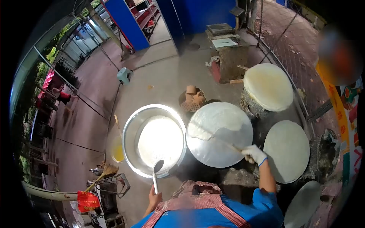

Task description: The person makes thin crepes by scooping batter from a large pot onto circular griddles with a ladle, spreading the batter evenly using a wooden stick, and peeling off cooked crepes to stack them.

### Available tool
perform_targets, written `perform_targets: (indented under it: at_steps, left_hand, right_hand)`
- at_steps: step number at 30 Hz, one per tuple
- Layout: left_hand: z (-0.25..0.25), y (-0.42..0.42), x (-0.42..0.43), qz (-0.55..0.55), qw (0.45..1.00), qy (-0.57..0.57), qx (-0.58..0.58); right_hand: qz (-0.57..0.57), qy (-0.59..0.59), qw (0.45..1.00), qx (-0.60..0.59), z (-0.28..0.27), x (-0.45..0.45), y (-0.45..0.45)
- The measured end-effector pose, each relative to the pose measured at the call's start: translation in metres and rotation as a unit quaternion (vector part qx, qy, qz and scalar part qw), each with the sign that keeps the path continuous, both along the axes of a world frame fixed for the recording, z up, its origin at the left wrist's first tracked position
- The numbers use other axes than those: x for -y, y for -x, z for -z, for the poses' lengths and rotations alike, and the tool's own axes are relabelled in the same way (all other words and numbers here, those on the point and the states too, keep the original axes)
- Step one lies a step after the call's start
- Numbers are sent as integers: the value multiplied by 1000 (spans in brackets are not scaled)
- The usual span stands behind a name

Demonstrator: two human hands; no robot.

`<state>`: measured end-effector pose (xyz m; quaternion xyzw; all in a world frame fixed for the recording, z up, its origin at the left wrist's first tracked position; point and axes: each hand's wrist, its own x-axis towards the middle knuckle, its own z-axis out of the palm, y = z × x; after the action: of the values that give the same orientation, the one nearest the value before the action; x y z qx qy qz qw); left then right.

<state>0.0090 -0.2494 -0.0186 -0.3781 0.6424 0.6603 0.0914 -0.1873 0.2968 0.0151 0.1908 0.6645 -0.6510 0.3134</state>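
My left hand (pixel 153 198), bare, is closed round the handle of a ladle (pixel 158 166), whose bowl hangs over the near rim of a large metal pot (pixel 130 147). Pale batter (pixel 160 140) lies in the pot. My right hand (pixel 254 154) wears a white glove and grips a thin wooden spreader (pixel 224 143). The spreader reaches over a round griddle (pixel 218 155) just right of the pot. On the griddle's upper left part is a whitish layer of batter (pixel 199 131); the spreader's far end touches it.
A stack of round flatbreads (pixel 268 86) stands at the back right. Another round pale disc (pixel 286 151) lies right of my gloved hand. Bricks (pixel 193 99) sit behind the griddle. Left of the pot is a yellow-filled container (pixel 118 149); a broom (pixel 103 174) lies lower left.
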Motion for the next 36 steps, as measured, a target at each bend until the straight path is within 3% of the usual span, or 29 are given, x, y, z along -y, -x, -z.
perform_targets:
  at_steps: [1, 2, 3, 5, 8, 10, 14, 15, 16, 17, 19, 20, 24, 26, 28, 29, 31, 34, 36]
  left_hand:
    - [-8, -1, -4, 6, 1000, 21, 1]
    - [-13, -2, -8, 15, 999, 42, 6]
    - [-11, -3, -11, 10, 999, 43, 13]
    - [-3, -8, -9, 0, 998, 51, 33]
    - [3, -13, -5, -27, 999, 31, 26]
    - [18, -27, 3, -36, 999, -9, 0]
    - [6, -34, -2, -61, 998, -8, 22]
    - [10, -37, 0, -64, 998, 2, 16]
    - [6, -39, 0, -66, 998, 6, 22]
    - [2, -40, -2, -67, 997, 12, 30]
    - [0, -39, -6, -73, 991, 93, 54]
    - [8, -44, 0, -99, 993, 54, 33]
    - [16, -54, 4, -98, 995, 11, 34]
    - [22, -62, 9, -82, 996, 16, 33]
    - [17, -64, 11, -89, 996, -14, 25]
    - [14, -62, 9, -92, 995, -5, 30]
    - [6, -62, 13, -70, 997, -16, 28]
    - [8, -69, 40, -41, 999, -15, 24]
    - [32, -77, 68, -41, 999, -7, -1]
  right_hand:
    - [6, 1, 1000, -16, -5, -2, 19]
    - [149, 37, 986, -70, 28, 3, 44]
    - [133, 33, 973, -188, 9, 13, 62]
    - [-8, -74, 995, -70, 22, 13, 84]
    - [-81, -7, 997, -1, 13, 11, 42]
    - [-57, 56, 994, 77, 2, 0, 5]
    - [-66, -36, 996, -49, 1, -8, 32]
    - [18, 41, 993, -105, 16, 0, 54]
    - [47, -21, 992, -118, 5, 16, 75]
    - [-26, -25, 980, -196, 10, 20, 91]
    - [-120, -45, 986, -111, 14, 17, 88]
    - [-171, -57, 981, -70, 14, 14, 83]
    - [-136, -23, 988, 72, 7, -33, 4]
    - [-99, -41, 991, 79, -17, -38, 4]
    - [-90, 1, 993, -79, 1, -26, 33]
    - [-3, 15, 997, -70, -10, 0, 50]
    - [-19, -70, 985, -159, 2, 34, 85]
    - [-160, -97, 976, -107, -5, 38, 64]
    - [-196, -122, 973, -26, -22, 18, 16]
